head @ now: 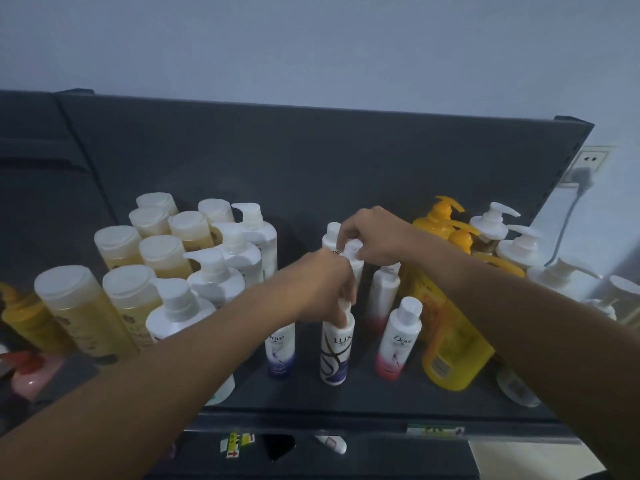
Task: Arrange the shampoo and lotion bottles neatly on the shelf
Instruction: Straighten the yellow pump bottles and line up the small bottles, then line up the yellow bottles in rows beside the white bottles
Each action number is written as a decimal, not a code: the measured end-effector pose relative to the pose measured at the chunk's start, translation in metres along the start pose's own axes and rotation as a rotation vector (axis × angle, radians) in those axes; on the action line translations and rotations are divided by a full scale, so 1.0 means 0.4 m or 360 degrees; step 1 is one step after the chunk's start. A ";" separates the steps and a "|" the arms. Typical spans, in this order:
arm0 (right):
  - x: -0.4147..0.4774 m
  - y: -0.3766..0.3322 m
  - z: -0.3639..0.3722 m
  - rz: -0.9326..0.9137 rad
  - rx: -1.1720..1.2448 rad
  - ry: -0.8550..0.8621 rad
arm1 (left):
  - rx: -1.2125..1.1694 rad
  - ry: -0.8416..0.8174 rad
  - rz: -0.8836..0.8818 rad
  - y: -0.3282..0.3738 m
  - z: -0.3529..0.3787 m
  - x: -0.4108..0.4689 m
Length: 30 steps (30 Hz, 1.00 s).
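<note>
Reaching over the dark shelf [363, 396], you close your left hand [327, 282] around the cap of the front Lux bottle [335, 351], which stands upright near the front edge between two small Dove bottles, a purple one [281, 351] on its left and a pink one [398, 339] on its right. Your right hand [375, 237] pinches the cap of a second white bottle [355, 263] just behind it, with another white bottle [331, 235] further back. Amber flat-cap bottles [119, 245] and white pump bottles [214, 275] crowd the left side; yellow pump bottles [450, 344] and more white pumps [523, 244] fill the right. A wall socket [588, 162] with a plugged cable shows beyond the shelf's right end.
</note>
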State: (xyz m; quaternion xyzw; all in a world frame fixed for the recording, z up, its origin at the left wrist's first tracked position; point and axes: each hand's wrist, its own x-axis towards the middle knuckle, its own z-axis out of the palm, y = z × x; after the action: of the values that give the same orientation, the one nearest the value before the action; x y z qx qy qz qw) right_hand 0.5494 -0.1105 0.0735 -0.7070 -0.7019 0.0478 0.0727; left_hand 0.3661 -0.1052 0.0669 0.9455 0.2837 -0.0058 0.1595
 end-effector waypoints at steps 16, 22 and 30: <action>0.074 -0.062 0.024 -0.0136 0.0237 -0.0053 | 0.0353 0.0061 -0.0123 -0.047 -0.053 -0.025; 0.096 -0.133 0.042 -0.0142 0.0203 -0.0008 | 0.0553 0.0330 -0.0333 -0.146 -0.127 -0.071; 0.099 -0.191 0.083 -0.0041 0.0128 0.0015 | 0.0576 0.0402 -0.0395 -0.177 -0.115 -0.068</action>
State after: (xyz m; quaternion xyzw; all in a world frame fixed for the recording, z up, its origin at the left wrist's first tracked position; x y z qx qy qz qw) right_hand 0.4690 -0.0694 0.0550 -0.6947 -0.7080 0.0717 0.1049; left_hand 0.3013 -0.0498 0.0921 0.9099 0.4095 0.0422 -0.0511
